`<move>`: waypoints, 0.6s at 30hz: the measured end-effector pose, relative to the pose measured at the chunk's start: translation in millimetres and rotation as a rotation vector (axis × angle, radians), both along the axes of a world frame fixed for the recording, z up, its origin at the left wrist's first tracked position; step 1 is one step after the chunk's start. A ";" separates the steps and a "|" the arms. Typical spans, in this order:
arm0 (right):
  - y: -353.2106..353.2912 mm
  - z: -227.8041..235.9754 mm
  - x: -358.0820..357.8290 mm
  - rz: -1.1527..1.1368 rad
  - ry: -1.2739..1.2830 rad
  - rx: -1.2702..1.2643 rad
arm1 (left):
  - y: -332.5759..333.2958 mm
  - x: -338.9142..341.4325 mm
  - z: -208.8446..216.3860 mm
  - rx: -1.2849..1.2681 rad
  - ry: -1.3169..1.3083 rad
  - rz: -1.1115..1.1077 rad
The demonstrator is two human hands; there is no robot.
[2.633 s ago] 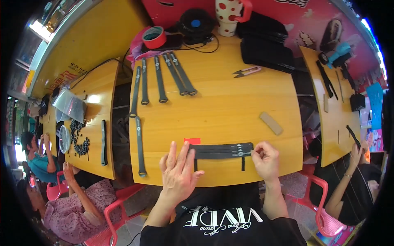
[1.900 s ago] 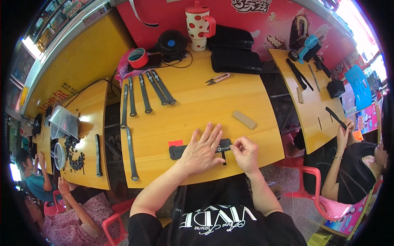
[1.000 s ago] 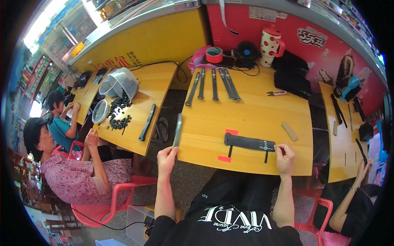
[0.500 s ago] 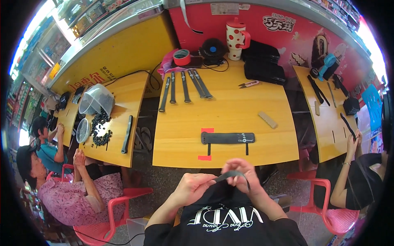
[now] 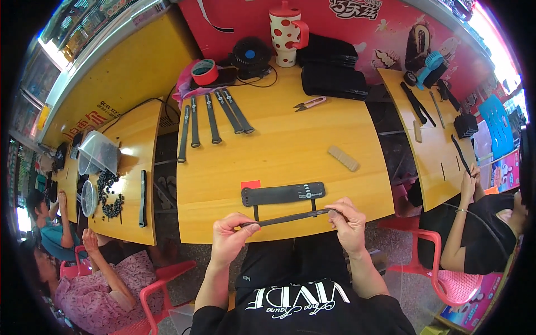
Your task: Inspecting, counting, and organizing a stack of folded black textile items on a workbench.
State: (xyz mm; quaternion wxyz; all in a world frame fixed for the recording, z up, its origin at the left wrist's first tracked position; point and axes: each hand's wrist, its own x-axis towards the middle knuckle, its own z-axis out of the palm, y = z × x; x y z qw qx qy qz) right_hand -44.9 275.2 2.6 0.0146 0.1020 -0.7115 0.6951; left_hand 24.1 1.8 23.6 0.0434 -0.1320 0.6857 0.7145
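A narrow dark strap (image 5: 287,218) is stretched between my two hands, low over the table's front edge. My left hand (image 5: 231,235) pinches one end and my right hand (image 5: 349,228) pinches the other. Just beyond it, a wide dark-grey band (image 5: 279,195) with pale printing lies flat on the table (image 5: 279,148). Two short black lines (image 5: 256,213) run from under that band toward me, and a red tape piece (image 5: 250,184) shows at its far left corner. Several similar dark straps (image 5: 211,120) lie fanned out at the back left.
Thread snips (image 5: 310,103) and a tan block (image 5: 342,158) lie to the right. Behind stand a spotted tumbler (image 5: 284,36), a small fan (image 5: 250,54), a red tape roll (image 5: 204,72) and stacked black cloth (image 5: 334,85). People work at side tables, the left one holding black pieces (image 5: 111,205).
My hands have moved apart and forward to the table edge, pulling the formerly curved strap nearly straight. My right hand's spread fingers now pinch its end. The whole view has shifted.
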 end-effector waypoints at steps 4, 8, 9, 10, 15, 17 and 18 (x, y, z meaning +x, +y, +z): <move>-3.6 -6.3 -6.7 -0.039 -0.063 -0.003 | 0.6 -11.3 -14.6 0.092 0.035 0.167; -4.1 -8.0 -17.5 -0.046 -0.041 0.094 | -0.4 -19.6 -21.5 0.188 -0.025 0.260; -3.9 -8.7 -20.4 -0.030 -0.030 0.140 | -0.9 -20.9 -22.5 0.194 -0.035 0.259; -3.1 -11.7 -22.6 -0.032 -0.039 0.147 | -1.1 -21.4 -23.0 0.160 -0.027 0.267; -6.5 -9.7 -30.4 -0.044 0.082 0.276 | -1.7 -22.1 -22.7 0.067 -0.025 0.298; -6.4 -16.8 -31.7 -0.047 0.071 0.272 | -2.7 -23.3 -23.9 -0.017 -0.008 0.320; -6.0 -19.4 -31.9 -0.051 0.066 0.265 | -3.3 -24.2 -24.9 -0.012 -0.014 0.318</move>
